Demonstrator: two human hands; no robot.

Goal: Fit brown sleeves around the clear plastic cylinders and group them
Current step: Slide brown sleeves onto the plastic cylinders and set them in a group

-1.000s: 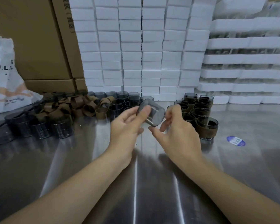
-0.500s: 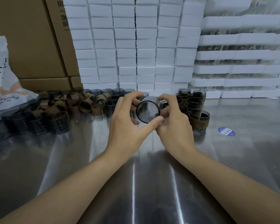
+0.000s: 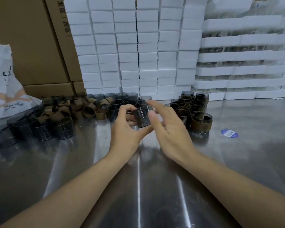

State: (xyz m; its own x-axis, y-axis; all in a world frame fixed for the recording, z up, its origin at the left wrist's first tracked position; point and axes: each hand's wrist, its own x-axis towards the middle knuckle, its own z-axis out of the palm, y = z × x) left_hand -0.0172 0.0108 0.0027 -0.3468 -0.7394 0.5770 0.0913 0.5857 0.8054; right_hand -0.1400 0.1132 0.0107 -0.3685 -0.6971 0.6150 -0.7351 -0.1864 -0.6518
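My left hand (image 3: 124,130) grips a bare clear plastic cylinder (image 3: 142,118) just above the steel table, thumb underneath and fingers curled over its far side. Beside it on the right, my right hand (image 3: 167,125) has its fingers spread and relaxed, the thumb tip close to the cylinder's side. A loose heap of brown sleeves (image 3: 82,109) lies to the left. Bare cylinders (image 3: 41,127) stand at the far left and more of them (image 3: 123,100) behind my hands. Sleeved cylinders (image 3: 201,123) are grouped at the right.
A steel table (image 3: 138,178) carries everything. Stacked white foam boxes (image 3: 138,46) and foam trays (image 3: 240,71) wall off the back. Cardboard cartons (image 3: 31,46) and a white plastic bag (image 3: 5,89) stand at the left. A blue round sticker (image 3: 229,133) lies at the right.
Both hands pinched the cylinder with its round end toward me. Now it is turned more upright in my left hand alone, and my right hand has let go and spread its fingers.
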